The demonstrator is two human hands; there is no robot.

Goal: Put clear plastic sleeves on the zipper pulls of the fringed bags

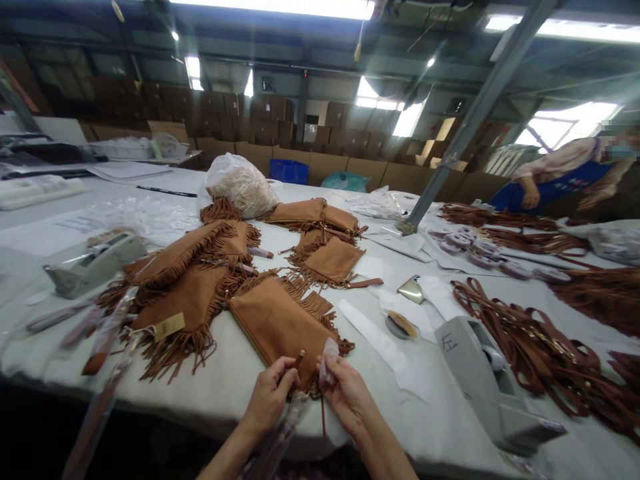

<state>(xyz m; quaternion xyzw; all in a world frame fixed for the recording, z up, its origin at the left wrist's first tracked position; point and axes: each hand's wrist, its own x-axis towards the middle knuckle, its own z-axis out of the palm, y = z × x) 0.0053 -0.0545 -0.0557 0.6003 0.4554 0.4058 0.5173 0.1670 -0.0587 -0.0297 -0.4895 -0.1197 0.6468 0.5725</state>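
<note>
A tan suede fringed bag (283, 327) lies on the white table (225, 387) right in front of me. My left hand (270, 393) is closed in a pinch on a thin brown zipper pull at the bag's near edge. My right hand (345, 390) pinches a small piece of clear wrapping (329, 353) beside that pull. A thin brown cord hangs down between the two hands.
Several more fringed bags (190, 280) are piled to the left and behind. A grey tape dispenser (487, 383) stands at right, another (93, 263) at left. Brown straps (540, 347) heap at right. A person in blue (560, 177) works far right. A stuffed plastic bag (240, 183) sits behind.
</note>
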